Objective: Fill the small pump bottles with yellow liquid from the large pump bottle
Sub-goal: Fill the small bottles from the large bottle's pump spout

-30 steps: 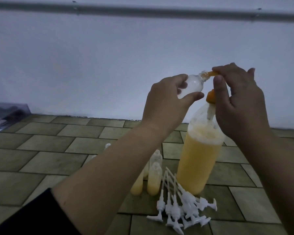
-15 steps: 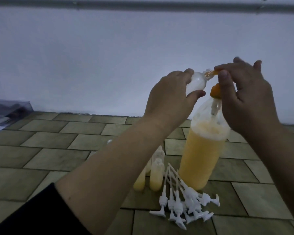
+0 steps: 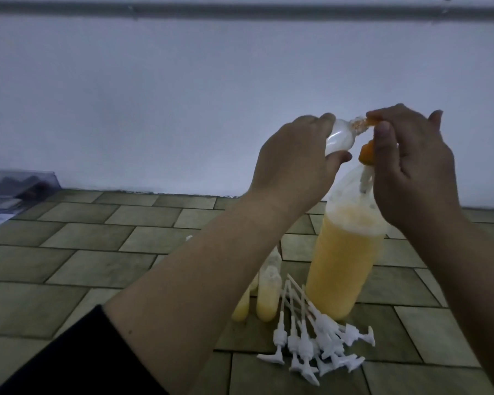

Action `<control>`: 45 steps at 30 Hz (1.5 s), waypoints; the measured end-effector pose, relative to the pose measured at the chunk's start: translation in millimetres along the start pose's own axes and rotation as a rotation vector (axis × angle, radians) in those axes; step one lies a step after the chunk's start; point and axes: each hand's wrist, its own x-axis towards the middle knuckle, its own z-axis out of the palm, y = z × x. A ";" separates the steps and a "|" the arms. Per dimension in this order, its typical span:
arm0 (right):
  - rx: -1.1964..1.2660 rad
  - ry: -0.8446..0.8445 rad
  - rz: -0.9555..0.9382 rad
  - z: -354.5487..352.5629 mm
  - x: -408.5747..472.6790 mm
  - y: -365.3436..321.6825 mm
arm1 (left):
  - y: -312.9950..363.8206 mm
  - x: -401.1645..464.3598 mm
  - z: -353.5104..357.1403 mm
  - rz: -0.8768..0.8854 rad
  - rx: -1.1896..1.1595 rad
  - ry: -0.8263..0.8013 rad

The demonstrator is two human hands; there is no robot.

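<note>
Pump heads (image 3: 317, 346) before large bottle (image 3: 342, 266)

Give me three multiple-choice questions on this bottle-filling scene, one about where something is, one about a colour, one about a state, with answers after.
1. Where do the loose white pump heads lie?
A. on the tiled floor in front of the large bottle
B. inside the large bottle
C. in the right hand

2. What colour is the large bottle's pump top?
A. blue
B. orange
C. black

3. How is the small bottle in the left hand held?
A. standing on the floor
B. capped with a pump
C. tilted, neck toward the orange spout

Answers: 1 A, they are heaped by the large bottle; 2 B, it shows beside the right hand; 3 C, its open neck meets the spout.
</note>
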 end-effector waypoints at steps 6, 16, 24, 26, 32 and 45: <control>-0.038 0.053 0.020 2.3 0.4 -0.5 | 2.6 2.2 2.7 0.015 0.013 0.033; 0.012 -0.001 -0.013 -3.1 1.3 0.4 | 0.4 1.7 0.2 0.004 -0.006 -0.009; 0.042 0.083 0.021 5.4 -4.6 5.9 | 1.3 1.6 8.6 0.006 -0.005 -0.016; 0.046 0.061 0.038 7.3 -8.6 6.9 | 1.0 -0.5 10.6 -0.005 -0.004 -0.039; 0.055 0.022 -0.009 -4.3 0.5 5.6 | 1.2 3.5 -2.5 0.020 0.005 -0.031; 0.083 0.054 0.006 4.0 -4.6 1.2 | -2.3 -3.1 2.0 -0.012 -0.014 -0.055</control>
